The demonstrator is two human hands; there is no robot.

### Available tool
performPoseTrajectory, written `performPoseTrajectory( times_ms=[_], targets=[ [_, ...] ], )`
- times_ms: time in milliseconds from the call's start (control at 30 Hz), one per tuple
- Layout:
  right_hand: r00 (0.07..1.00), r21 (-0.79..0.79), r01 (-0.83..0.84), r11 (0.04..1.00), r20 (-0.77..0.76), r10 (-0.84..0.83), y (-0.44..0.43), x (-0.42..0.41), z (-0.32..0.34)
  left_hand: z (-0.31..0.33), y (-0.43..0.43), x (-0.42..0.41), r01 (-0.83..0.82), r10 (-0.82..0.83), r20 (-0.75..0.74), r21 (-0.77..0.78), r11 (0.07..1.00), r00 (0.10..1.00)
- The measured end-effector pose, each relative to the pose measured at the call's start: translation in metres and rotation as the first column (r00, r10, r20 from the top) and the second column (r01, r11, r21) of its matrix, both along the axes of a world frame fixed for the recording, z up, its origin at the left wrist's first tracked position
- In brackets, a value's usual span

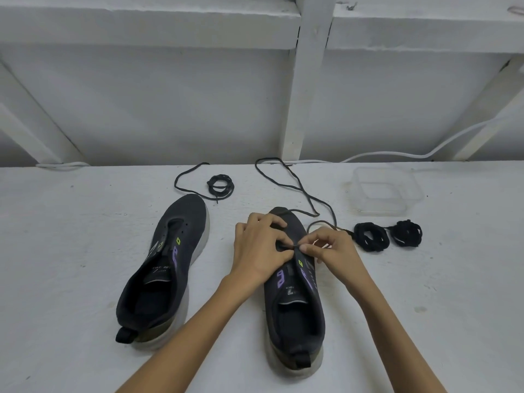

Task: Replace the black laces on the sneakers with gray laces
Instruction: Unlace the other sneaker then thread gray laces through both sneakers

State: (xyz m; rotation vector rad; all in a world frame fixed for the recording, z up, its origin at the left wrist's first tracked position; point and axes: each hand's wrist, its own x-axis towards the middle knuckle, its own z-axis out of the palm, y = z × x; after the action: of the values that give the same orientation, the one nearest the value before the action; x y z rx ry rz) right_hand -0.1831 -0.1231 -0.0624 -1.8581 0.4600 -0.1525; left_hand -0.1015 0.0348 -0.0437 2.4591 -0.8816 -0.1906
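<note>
Two dark sneakers with purple marks stand on a white table. The left sneaker (167, 268) has no lace in its eyelets. My left hand (259, 246) grips the eyelet area of the right sneaker (295, 313). My right hand (326, 246) pinches the tip of a gray lace (297, 182) at an eyelet; the rest of this lace trails in loops toward the back of the table. A second gray lace (219, 184), partly coiled, lies behind the left sneaker. Two bundled black laces (371, 236) (407, 232) lie right of the right sneaker.
A shallow clear plastic container (385, 191) stands at the back right of the table (71, 236). A white cable (397, 154) runs along the table's back edge, below a white wall with beams.
</note>
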Motion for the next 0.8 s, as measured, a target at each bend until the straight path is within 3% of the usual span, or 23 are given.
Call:
performPoseTrajectory(
  times_ms=[233,400,700,800],
  targets=[
    [0.993,0.061,-0.064,0.996,-0.100,0.070,0.005,0.000,0.013,-0.009,-0.002,-0.006,0.075,-0.069,0.147,-0.038,0.996,0.987],
    [0.986,0.098,-0.083,0.992,-0.140,0.096,0.006,0.001,0.017,-0.007,0.000,-0.002,0.145,-0.140,0.168,-0.017,0.989,0.976],
    [0.986,0.060,-0.047,0.997,-0.160,0.056,0.015,0.004,0.019,0.008,0.002,0.017,0.149,-0.148,0.027,-0.022,0.989,0.989],
    [0.989,0.047,-0.037,0.998,-0.141,0.043,0.016,0.002,0.017,0.004,0.005,0.022,0.040,-0.057,-0.080,-0.200,0.979,0.995]
  ],
)
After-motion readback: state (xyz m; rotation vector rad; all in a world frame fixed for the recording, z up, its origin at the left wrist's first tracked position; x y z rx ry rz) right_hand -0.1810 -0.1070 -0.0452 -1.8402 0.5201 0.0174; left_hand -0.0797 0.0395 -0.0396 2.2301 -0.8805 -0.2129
